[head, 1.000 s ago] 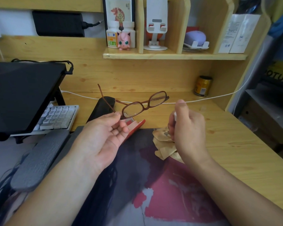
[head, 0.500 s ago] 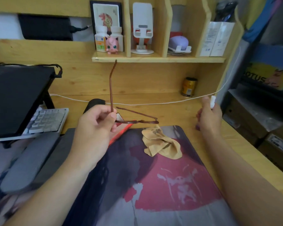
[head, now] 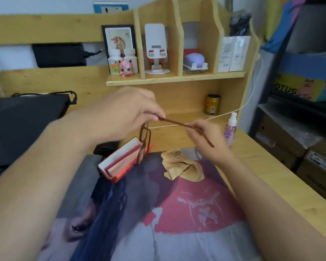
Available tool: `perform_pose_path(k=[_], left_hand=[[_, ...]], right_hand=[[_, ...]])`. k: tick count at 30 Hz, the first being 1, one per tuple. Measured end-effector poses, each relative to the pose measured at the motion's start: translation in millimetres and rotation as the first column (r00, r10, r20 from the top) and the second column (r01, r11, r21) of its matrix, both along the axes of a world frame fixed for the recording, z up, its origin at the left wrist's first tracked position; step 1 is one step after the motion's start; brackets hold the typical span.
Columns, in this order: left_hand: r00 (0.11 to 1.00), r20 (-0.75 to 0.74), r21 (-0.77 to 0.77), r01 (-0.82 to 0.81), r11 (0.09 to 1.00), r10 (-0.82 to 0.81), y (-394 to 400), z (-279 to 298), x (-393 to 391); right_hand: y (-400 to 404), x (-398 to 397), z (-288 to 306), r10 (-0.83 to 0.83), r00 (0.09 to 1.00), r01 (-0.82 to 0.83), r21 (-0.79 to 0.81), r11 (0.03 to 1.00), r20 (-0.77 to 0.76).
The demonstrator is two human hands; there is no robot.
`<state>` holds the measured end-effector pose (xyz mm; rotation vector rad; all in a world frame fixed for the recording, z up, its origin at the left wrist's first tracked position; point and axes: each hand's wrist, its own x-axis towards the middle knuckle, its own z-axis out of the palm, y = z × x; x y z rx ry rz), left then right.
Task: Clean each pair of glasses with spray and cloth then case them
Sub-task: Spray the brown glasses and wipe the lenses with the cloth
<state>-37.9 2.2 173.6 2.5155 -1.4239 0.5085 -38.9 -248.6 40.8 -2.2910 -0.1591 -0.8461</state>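
Brown-framed glasses (head: 145, 137) hang in the air above the desk mat, lenses pointing down. My left hand (head: 124, 112) pinches the frame at the hinge. My right hand (head: 207, 140) grips one temple arm, which stretches out to the right. Just below the lenses lies an open red glasses case (head: 120, 162) with a white lining. A crumpled tan cloth (head: 181, 166) rests on the mat to the right of the case. A small spray bottle (head: 230, 129) of purple liquid stands upright on the wood desk behind my right hand.
A printed desk mat (head: 177, 213) covers the desk in front of me. A dark laptop on a stand (head: 23, 125) sits at the left. A yellow can (head: 212, 104) and a white cable (head: 252, 91) are at the back right. Shelf items stand above; boxes (head: 299, 147) are stacked off the right edge.
My right hand set the spray bottle down at the right and came back to take hold of a temple arm. My left hand lifted and turned the glasses so the lenses hang down.
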Motion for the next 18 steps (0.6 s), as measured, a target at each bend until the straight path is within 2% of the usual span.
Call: perform_pose_path(k=[2,3,8,10,12,14,16,18], left_hand=[[1.000,-0.017,0.102,-0.013,0.995,0.015,-9.8,14.0,-0.9],[1.000,-0.019,0.133,-0.020,0.991,0.022,-12.6,17.1,-0.9],[0.998,-0.048,0.121,-0.029,0.992,0.035,-10.3,15.5,3.1],[0.997,-0.058,0.080,-0.046,0.996,0.051,-5.4,11.2,4.7],[0.996,-0.070,-0.016,-0.064,0.998,0.062,2.5,2.7,4.9],[0.992,-0.107,-0.175,-0.082,0.981,0.063,12.9,-13.1,3.0],[0.986,-0.163,-0.365,-0.095,0.926,0.037,20.8,-37.4,-0.4],[0.989,-0.148,-0.548,-0.095,0.831,0.016,23.6,-66.6,-2.2]], right_hand=[[6.7,9.6,-14.8,0.114,0.973,-0.140,-0.121,0.983,-0.199],[7.6,12.1,-19.4,0.139,0.952,-0.178,-0.126,0.976,-0.272],[0.9,1.9,-9.9,0.196,0.886,-0.234,-0.040,0.971,-0.419],[0.1,-1.7,-6.7,0.169,0.866,-0.238,-0.091,0.967,-0.471],[0.9,-0.2,-9.0,0.141,0.851,-0.240,-0.137,0.961,-0.507],[2.7,3.7,-14.4,0.142,0.840,-0.246,-0.135,0.960,-0.524],[3.7,5.1,-15.0,0.120,0.852,-0.225,-0.149,0.963,-0.509],[2.3,6.4,-12.2,0.080,0.863,-0.192,-0.178,0.965,-0.498]])
